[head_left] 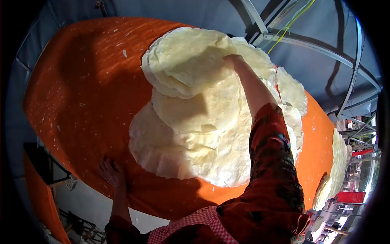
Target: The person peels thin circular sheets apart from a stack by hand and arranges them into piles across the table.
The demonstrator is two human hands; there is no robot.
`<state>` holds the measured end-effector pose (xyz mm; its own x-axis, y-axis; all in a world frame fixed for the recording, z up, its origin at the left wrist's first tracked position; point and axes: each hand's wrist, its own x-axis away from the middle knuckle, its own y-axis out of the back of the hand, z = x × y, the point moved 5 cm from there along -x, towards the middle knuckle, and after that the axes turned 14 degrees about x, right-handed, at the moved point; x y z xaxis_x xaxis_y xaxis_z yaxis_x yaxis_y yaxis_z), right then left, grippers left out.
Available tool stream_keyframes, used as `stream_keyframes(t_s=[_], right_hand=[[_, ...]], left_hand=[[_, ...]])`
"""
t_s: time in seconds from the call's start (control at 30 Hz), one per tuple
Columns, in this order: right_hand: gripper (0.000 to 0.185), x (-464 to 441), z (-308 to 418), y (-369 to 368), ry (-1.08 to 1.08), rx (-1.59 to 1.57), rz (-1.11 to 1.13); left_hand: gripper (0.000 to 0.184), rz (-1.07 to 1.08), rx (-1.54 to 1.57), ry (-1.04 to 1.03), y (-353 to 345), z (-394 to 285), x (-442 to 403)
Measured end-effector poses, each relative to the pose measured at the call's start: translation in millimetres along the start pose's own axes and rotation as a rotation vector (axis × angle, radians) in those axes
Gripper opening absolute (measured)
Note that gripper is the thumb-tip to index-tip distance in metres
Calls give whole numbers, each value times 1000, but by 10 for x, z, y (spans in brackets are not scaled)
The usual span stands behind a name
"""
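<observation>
Thin, round, pale sheets (195, 114) lie in overlapping piles on an orange cloth-covered table (97, 89). My right hand (234, 60) reaches across to the upper pile (187, 57) and touches it near its right edge; its fingers look pressed together, and what they grip is too small to make out. On the bare orange cloth at the lower left, my left hand (110, 171) rests flat near the table's front edge, fingers spread, holding nothing. Small pale flakes are scattered over the cloth.
Metal frame bars (308, 42) and a yellow cord (286, 29) stand beyond the table's far side, against grey sheeting. More pale sheets (336, 171) lie at the right end. Another orange surface (40, 195) shows at the lower left.
</observation>
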<state>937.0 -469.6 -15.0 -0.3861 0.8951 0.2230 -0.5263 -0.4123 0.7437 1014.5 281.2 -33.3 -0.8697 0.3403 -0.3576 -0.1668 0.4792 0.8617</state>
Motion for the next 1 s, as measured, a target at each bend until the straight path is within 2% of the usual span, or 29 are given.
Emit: stream_keyframes(t_s=[0.03, 0.1, 0.2, 0.27, 0.37, 0.4, 0.43, 0.5, 0.57, 0.6, 0.63, 0.67, 0.73, 0.8, 0.87, 0.9, 1.0], right_hand=[[36, -36, 136, 5, 123, 132, 10], [39, -26, 291, 98, 231, 365, -3], [41, 244, 784, 209, 272, 653, -166], [39, 303, 951, 214, 374, 376, -382], [32, 369, 1285, 469, 520, 390, -45], [33, 528, 1269, 614, 483, 211, 41], [33, 829, 1212, 782, 364, -137, 129], [35, 1478, 991, 1047, 184, -592, 178], [38, 1748, 474, 1051, 127, -726, 218], [34, 1636, -14, 928, 124, -736, 369], [36, 1855, -280, 833, 33, -747, 190], [40, 1931, -665, 710, 65, -397, 70], [35, 2394, -984, 591, -197, -99, 6], [35, 2528, -1326, 388, -382, -357, 171], [36, 2590, -1448, 308, -349, -482, 236], [35, 2709, -1291, 298, -377, -537, 228], [37, 2488, -1273, 104, -496, -427, 432]], left_hand=[[26, 9, -34, -3, -7, 19, 14], [26, 36, -46, 21, -31, 37, 48], [27, 40, -1, 45, -13, -2, 0], [27, 2, 25, 4, 74, -143, -35], [28, 29, 0, -4, 85, -133, -21], [28, 54, 2, 6, 96, -116, -3], [29, 77, 7, 23, 99, -114, 4], [30, 91, 13, 34, 78, -138, -13], [32, 83, 2, 19, 98, -144, -24], [31, 67, 8, 1, 106, -142, -27], [31, 52, 13, -22, 119, -139, -28], [30, 38, 18, -47, 128, -151, -31], [31, 53, 7, -30, 129, -147, -14], [32, 81, 5, -9, 125, -133, 2], [34, 142, -11, 33, 208, -58, 135], [35, 160, -14, 54, 202, -43, 131], [37, 181, -3, 95, 140, -49, 33]])
